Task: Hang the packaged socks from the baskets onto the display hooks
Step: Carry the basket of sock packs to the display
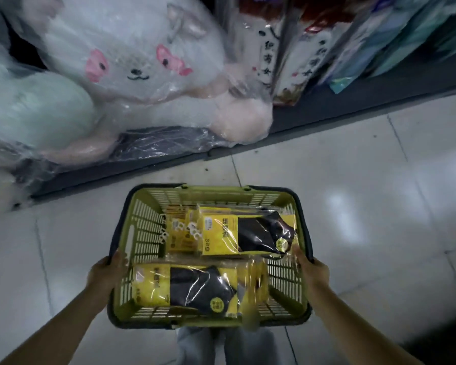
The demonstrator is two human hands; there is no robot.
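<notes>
Bottom centre of the frame: pale trousers (221, 346), seen from above, partly covered by the near end of the basket.

Two bare forearms run up from the lower corners. The left grip (104, 272) is clamped on the left rim of the green basket (142, 233), with its fingers curled over the dark edge. The right grip (312, 270) is clamped likewise on the right rim. The basket is of slatted plastic with a dark rim band, and it sits at lower centre of the frame between the two grips.

Contents: packaged socks, none of them touched by either grip.
- The near sock pack (192, 288) lies flat between the two grips, closer to the left one. It has a yellow card, a dark sock, a clear glossy wrapper and a round yellow sticker.
- The far sock pack (250, 233) has the same look and lies beyond it, at the right of the basket, just beside the right fingertips.
- Smaller yellow packs (181, 233) with white hanger hooks are stacked to its left.

Past the basket is a pale tiled floor (379, 180), with glare at the right. A dark shelf base (142, 169) crosses the frame on a slant.

On the shelf, at upper left, sits a white plush toy (132, 69) in clear plastic, with pink ears and a stitched face. A mint cushion (32, 106) lies left of it. Printed flat packages (313, 56) stand at upper right, too blurred to read
</notes>
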